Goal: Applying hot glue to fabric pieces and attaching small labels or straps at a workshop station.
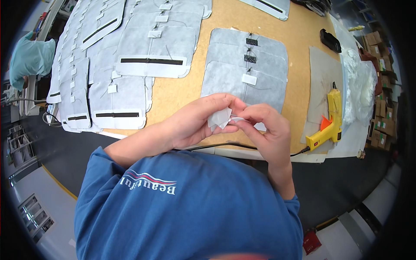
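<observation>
Close to the table's near edge, my left hand (197, 119) is curled around a few small white paper-like pieces (219, 118). The fingertips of my right hand (271, 128) pinch a thin white piece (238, 119) beside them; whether it is being peeled apart cannot be made out. Just beyond my hands lie overlapping grey fabric sheets (221, 82) with rounded corners. Thin wires run along their middles. Two of them bear black textured patches (250, 59), and the nearest bears a white rectangular patch (249, 79). My hands cover that sheet's near end.
Many more grey sheets (151, 43) with white patches and black strips overlap across the left. At the right, a yellow hot glue gun (331, 119) with an orange trigger rests on a grey board (318, 82), beside clear plastic film (359, 86). Its black cord (225, 144) trails along the near edge.
</observation>
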`<state>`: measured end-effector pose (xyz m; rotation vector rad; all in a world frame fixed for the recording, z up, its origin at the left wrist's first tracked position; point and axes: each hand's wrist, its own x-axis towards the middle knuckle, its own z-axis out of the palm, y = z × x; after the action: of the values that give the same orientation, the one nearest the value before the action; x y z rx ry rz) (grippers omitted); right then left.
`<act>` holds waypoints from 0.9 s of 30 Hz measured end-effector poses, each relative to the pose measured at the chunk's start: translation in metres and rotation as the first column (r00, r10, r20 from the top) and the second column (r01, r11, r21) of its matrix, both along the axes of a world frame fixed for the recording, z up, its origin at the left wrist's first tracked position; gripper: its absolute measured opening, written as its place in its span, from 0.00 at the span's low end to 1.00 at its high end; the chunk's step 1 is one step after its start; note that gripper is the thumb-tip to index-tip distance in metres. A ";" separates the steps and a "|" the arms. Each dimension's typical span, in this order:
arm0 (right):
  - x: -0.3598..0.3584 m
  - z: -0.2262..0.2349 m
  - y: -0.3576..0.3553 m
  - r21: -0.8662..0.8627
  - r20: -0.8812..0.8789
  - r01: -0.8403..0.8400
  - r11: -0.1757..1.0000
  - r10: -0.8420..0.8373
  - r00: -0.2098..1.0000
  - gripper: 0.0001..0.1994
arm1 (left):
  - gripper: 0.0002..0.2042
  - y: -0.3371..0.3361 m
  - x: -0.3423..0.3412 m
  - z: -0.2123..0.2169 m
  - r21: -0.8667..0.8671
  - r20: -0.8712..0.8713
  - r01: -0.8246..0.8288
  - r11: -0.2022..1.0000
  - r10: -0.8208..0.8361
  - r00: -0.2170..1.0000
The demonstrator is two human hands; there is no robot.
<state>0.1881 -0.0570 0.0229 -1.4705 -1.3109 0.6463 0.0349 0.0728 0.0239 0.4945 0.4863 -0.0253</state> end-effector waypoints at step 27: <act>0.001 0.002 0.000 -0.366 -0.521 0.000 0.931 -0.205 0.828 0.05 | 0.05 0.005 0.001 -0.015 0.907 0.280 -0.266 -0.327 -0.005 0.960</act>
<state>0.1890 -0.0571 0.0249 -1.4653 -0.6736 1.1809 0.0361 0.0781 0.0087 2.2409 0.2444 0.8034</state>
